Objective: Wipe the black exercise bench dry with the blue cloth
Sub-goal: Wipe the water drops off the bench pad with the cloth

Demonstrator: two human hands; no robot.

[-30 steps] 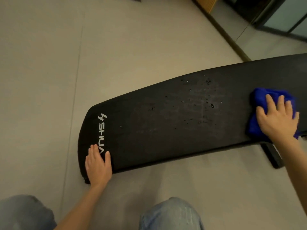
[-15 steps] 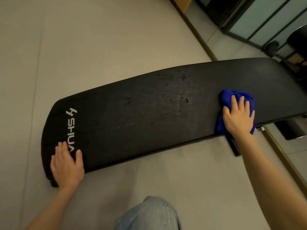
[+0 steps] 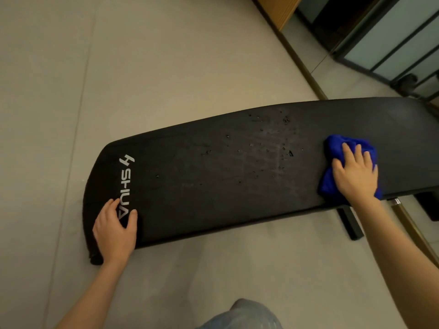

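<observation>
Black exercise bench [image 3: 213, 186], head view only: long padded top running left to right across the frame, low over a pale floor [image 3: 142, 67].

Blue cloth [image 3: 336, 144] is bunched on the pad near its near edge. It sits under the right hand [image 3: 354, 176]; palm is down, fingers spread and straight, pressing, not clenched. Cloth pokes out ahead of the fingertips and on both sides of the palm. Flat press likely puts the most cloth against the pad for each pass.

Water droplets [image 3: 285, 121] are scattered just left of the cloth hand and thin out toward the other hand. A few lie on the far side of the pad. Pad to the right of the cloth looks dry, but it is dim there. Judgement: wipe is partway done and the wet patch is the next stretch.

Left hand [image 3: 114, 230] lies flat on the near corner of the bench's left end. Its fingers rest loosely beside the white SHUA logo [image 3: 126, 184] and grasp nothing. Probably bracing the bench, or the body, against the push.

Dark frame foot [image 3: 351, 224] shows under the pad, below the cloth hand. Denim knee [image 3: 244, 314] at the bottom edge.

Containers: none in view.
</observation>
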